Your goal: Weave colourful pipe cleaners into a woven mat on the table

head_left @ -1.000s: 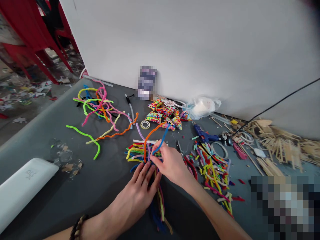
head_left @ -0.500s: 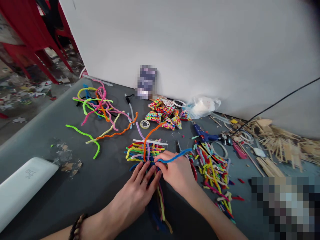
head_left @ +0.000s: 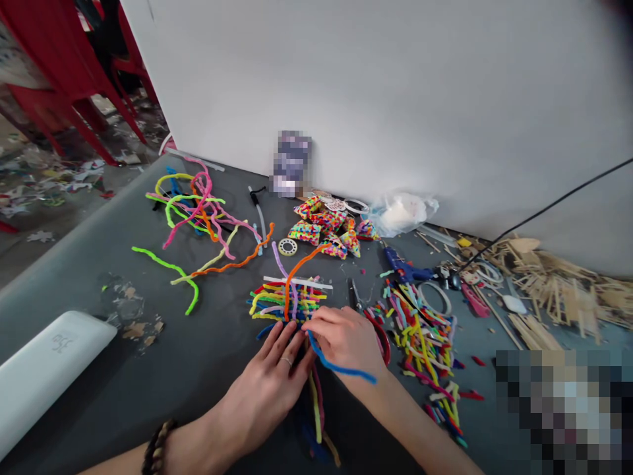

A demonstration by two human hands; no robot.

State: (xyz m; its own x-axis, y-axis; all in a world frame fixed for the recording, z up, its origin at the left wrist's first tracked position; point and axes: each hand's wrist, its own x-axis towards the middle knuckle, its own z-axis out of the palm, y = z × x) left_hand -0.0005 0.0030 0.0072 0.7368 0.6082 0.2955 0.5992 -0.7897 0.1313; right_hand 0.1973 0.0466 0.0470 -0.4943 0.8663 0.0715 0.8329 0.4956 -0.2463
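Lower centre: left hand (head_left: 271, 369), fingers outstretched, pressing on a multicoloured woven mat of fuzzy pipe cleaners (head_left: 273, 301) at frame centre | Beside it: right hand (head_left: 349, 343), fingertips pinched on a bright-blue fuzzy pipe cleaner (head_left: 341, 367), exact contact hard to see | Beyond: multicoloured speckled pouches (head_left: 304, 231) | Back: upright white panel (head_left: 376, 99)

Place: you are in what looks like a craft workshop.
Tabletop: your dark grey tabletop (head_left: 148, 389) carries long, bright fuzzy craft stems (head_left: 210, 211) at far left and a heap of short multicoloured fuzzy offcuts (head_left: 428, 336) on the right.
Tools: a blue plastic glue gun (head_left: 406, 269) lies beyond the offcuts, and red-handled metal scissors (head_left: 385, 343) nearer you.
Wood: pale, thin wooden sticks (head_left: 544, 284) pile up at far right.
Floor: at far left you see paper scraps (head_left: 74, 198) strewn around red plastic chairs (head_left: 59, 53).
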